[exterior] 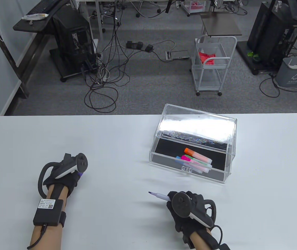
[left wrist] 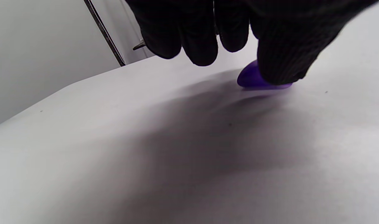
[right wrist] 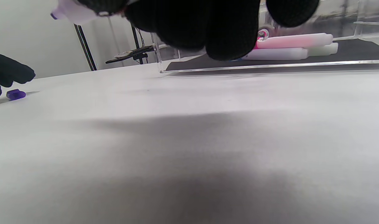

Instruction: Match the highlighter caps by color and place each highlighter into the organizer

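My right hand [exterior: 176,202] grips an uncapped purple highlighter [exterior: 160,196], its tip pointing left above the table; in the right wrist view its pale barrel [right wrist: 73,9] shows at the top left. The purple cap [left wrist: 251,79] lies on the table under my left hand [exterior: 73,179]. One gloved fingertip [left wrist: 279,59] rests on it, while the other fingers hang curled just above the table. The cap [right wrist: 15,94] also shows in the right wrist view at the far left. The clear organizer [exterior: 190,170] stands open at centre right with several capped highlighters [exterior: 196,160] inside.
The organizer's lid [exterior: 196,127] is tilted up at the back. The white table [exterior: 117,145] has bare surface between my two hands. Beyond its far edge are floor cables, a wheeled cart and desks.
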A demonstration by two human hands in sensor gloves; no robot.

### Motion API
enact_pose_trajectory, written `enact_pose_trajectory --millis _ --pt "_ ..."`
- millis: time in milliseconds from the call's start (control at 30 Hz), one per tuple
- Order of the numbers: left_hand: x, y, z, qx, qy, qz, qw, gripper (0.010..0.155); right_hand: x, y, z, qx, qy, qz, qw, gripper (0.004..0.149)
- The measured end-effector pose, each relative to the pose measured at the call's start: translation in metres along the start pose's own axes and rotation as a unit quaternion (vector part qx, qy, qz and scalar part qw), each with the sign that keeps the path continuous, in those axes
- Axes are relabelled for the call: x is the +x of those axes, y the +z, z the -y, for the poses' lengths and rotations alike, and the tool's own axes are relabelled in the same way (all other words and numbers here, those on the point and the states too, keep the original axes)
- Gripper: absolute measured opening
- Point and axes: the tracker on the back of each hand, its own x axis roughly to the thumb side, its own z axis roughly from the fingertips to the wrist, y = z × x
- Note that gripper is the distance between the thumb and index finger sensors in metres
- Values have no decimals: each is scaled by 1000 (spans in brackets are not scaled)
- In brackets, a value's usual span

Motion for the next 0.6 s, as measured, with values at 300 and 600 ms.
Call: enact_pose_trajectory --millis 300,600 --pt "-5 -6 5 3 13 -4 1000 57 -2 1 0 1 -1 -6 1000 48" --pt "8 -2 10 40 -39 3 998 54 0 -1 -3 7 1 -3 1000 48"
